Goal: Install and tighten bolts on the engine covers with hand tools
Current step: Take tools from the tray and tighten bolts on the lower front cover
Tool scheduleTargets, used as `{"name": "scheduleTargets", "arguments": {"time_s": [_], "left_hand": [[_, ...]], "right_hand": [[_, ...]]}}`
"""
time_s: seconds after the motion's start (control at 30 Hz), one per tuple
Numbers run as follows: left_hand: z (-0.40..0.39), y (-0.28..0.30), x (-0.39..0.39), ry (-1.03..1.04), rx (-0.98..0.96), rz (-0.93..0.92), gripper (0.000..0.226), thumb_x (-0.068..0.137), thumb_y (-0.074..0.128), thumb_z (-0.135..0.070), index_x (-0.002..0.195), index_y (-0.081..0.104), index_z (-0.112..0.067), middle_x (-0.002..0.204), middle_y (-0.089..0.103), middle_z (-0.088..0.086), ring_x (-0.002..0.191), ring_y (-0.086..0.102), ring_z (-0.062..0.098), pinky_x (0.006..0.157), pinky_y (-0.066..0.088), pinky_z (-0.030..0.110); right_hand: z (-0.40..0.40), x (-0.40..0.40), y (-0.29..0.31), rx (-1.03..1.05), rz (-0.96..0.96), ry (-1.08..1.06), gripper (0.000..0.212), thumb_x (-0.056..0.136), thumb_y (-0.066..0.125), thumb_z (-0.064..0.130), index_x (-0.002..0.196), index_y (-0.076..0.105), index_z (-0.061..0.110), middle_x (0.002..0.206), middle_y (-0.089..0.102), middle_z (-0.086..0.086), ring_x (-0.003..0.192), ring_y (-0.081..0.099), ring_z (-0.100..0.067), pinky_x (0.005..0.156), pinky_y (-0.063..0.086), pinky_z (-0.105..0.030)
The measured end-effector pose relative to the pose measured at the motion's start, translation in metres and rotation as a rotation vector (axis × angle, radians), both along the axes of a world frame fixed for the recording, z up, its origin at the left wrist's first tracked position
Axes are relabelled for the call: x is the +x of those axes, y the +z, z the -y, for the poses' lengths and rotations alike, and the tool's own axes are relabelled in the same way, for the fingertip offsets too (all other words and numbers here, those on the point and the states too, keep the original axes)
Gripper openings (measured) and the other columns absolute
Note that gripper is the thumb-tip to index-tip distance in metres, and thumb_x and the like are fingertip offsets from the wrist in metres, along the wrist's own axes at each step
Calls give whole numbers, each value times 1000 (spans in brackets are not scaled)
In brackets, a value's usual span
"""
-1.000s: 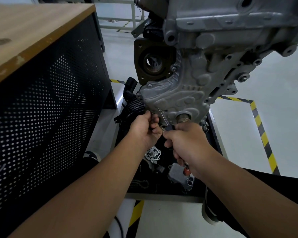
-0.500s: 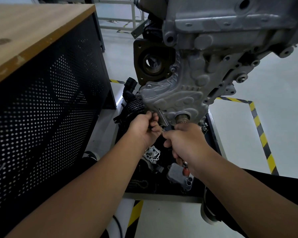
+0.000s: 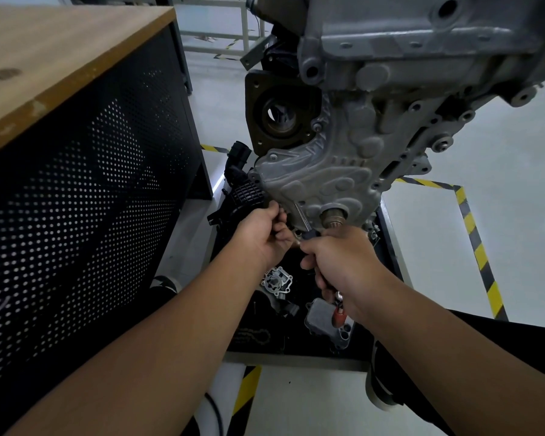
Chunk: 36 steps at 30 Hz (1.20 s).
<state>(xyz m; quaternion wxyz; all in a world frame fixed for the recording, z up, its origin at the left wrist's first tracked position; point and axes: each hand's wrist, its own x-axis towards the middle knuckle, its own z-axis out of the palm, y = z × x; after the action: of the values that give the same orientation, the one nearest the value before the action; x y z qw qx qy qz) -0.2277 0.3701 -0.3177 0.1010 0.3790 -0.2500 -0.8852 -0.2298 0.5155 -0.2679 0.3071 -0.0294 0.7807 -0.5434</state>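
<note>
Head view: a wood-topped counter (image 3: 60,61) with a black perforated side panel (image 3: 76,221) stands on the left, close beside the left forearm. A grey engine (image 3: 406,73) hangs overhead, with a ribbed cover (image 3: 321,180) on its lower face. A splined shaft stub (image 3: 333,216) protrudes from the cover's lower edge, just above the right hand. Below the hands, a black tray (image 3: 296,338) on the floor holds a small silver pump part (image 3: 277,282), a grey finned part (image 3: 320,316) and a black ribbed hose (image 3: 244,191). Yellow-and-black tape (image 3: 475,243) marks the pale floor on the right.

Both arms reach forward and up to the lower edge of the cover. The left hand (image 3: 265,237) has its fingers curled at the cover's bottom-left corner; what it pinches is hidden, so whether this grip holds anything cannot be told. The right hand (image 3: 340,259) is clenched round the handle of a screwdriver (image 3: 301,219), its grip closed on the dark handle. The red butt end (image 3: 339,316) shows below the palm.

The screwdriver's long axis runs from the butt at lower right up to the tip at upper left. Its bright shaft meets the cover near the bottom-left corner, just right of the left fingers.
</note>
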Motion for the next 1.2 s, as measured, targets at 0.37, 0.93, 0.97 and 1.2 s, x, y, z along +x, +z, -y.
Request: {"name": "scheduleTargets", "arguments": {"time_s": [0.37,0.93,0.97,1.2], "left_hand": [[0,0,0,0,9,-4,28,106,53,-21,81,55,-11,61,51,-2,41,32,4,37,26,15],[-2,-2,-2,-2,39,-35,34,109,42,-21,83,57,-7,65,52,1,41,35,5,39,26,16],[-2,-3,-3,2,33,-31,32,109,42,-21,83,57,-8,64,51,0,41,34,5,39,26,16],[-2,-3,0,17,40,-45,35,109,46,-28,81,56,-8,62,52,0,42,33,6,38,26,16]], "right_hand": [[0,-2,-2,-1,24,-25,5,90,67,13,91,65,8,67,68,-10,36,42,-15,41,35,-24],[1,-2,-3,-8,19,-28,6,89,65,10,91,65,5,70,67,-12,40,42,-16,43,34,-25],[1,-2,-3,-5,16,-26,5,89,66,9,90,65,5,71,67,-13,40,42,-16,43,34,-25],[-2,-1,-2,-12,19,-27,6,90,66,11,89,64,5,69,67,-11,39,42,-16,42,33,-24]]}}
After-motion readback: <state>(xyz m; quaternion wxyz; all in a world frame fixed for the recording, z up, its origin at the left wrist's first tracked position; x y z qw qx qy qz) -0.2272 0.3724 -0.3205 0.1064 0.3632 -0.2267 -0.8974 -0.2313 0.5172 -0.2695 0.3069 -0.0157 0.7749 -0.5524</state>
